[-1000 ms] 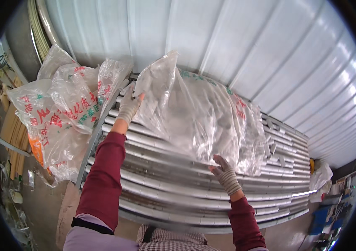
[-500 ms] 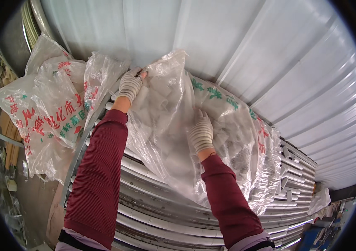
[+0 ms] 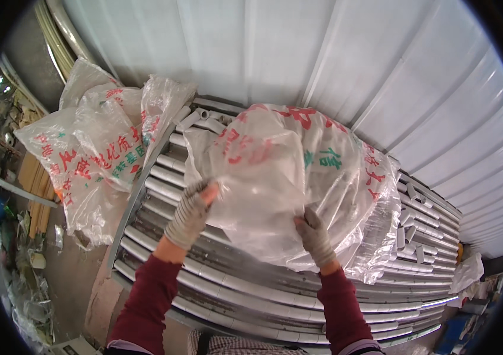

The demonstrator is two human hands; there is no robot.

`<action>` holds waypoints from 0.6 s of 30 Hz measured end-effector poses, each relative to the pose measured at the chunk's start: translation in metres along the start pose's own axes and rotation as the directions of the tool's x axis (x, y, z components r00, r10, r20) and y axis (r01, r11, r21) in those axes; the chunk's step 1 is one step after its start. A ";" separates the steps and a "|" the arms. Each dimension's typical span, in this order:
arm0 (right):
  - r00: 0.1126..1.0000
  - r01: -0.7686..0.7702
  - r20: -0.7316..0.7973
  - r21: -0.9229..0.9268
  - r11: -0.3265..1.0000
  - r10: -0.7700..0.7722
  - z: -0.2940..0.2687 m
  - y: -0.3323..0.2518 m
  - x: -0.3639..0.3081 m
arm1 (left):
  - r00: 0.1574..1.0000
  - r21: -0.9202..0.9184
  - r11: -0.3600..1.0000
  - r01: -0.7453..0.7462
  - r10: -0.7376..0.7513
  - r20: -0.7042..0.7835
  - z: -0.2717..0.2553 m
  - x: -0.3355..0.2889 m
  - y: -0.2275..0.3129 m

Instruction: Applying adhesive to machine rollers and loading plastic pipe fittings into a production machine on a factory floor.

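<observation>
A large clear plastic bag (image 3: 263,204) with red and green print bulges over rows of metal tubes; what fills it is blurred through the film. My left hand (image 3: 192,214), in a striped knit glove with bare fingertips, pinches the near left part of the bag. At its near right part, my right hand (image 3: 316,236), gloved alike, is closed on the film. Both hands are on the near side of the bag, some way apart, with the film drawn between them.
Long rows of metal tubes (image 3: 222,281) lie within a metal frame, with short tube pieces (image 3: 204,121) loose at the far left. Another filled plastic bag (image 3: 94,154) stands left. A corrugated metal wall (image 3: 287,53) rises behind. Cardboard strips (image 3: 35,189) lean at the left.
Both hands have come nearer to me, drawing the bag's far edge over toward me. Red print now shows on top, and short tube pieces have come into view at the far left.
</observation>
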State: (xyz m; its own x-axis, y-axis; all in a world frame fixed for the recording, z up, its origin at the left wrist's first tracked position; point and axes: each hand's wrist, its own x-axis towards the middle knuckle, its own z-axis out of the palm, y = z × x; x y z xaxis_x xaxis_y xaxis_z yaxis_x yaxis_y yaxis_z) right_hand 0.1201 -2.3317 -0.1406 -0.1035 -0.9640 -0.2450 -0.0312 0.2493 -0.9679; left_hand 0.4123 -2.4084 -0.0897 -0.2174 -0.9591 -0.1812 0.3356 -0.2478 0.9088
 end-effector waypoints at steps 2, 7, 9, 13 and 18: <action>1.000 -0.016 -0.003 0.163 0.987 0.017 -0.009 0.001 -0.051 | 0.993 -0.037 0.992 0.119 -0.120 -0.016 0.040 -0.050 0.007; 0.770 0.489 0.274 -0.834 0.256 -0.576 -0.055 0.010 -0.156 | 0.933 -0.123 0.991 -0.046 0.087 0.350 0.150 -0.130 0.032; 0.866 0.409 0.153 -0.767 0.495 -0.477 -0.064 0.009 -0.186 | 0.772 -0.169 0.919 -0.355 0.390 0.502 0.197 -0.132 0.014; 0.924 0.358 0.143 -0.643 0.677 -0.353 -0.067 0.016 -0.205 | 0.705 0.096 0.820 -0.564 0.417 0.574 0.279 -0.137 -0.040; 0.968 0.227 0.170 -0.298 0.927 -0.182 -0.058 0.021 -0.195 | 0.792 0.499 0.664 -0.557 0.241 0.561 0.250 -0.107 -0.091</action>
State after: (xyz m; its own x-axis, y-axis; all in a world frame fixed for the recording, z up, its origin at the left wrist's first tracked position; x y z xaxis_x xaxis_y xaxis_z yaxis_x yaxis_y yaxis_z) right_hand 0.0823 -2.1328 -0.1096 0.0748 -0.9947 -0.0708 -0.3483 0.0404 -0.9365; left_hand 0.1755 -2.2491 -0.0587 -0.6058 -0.7422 0.2867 -0.1139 0.4376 0.8919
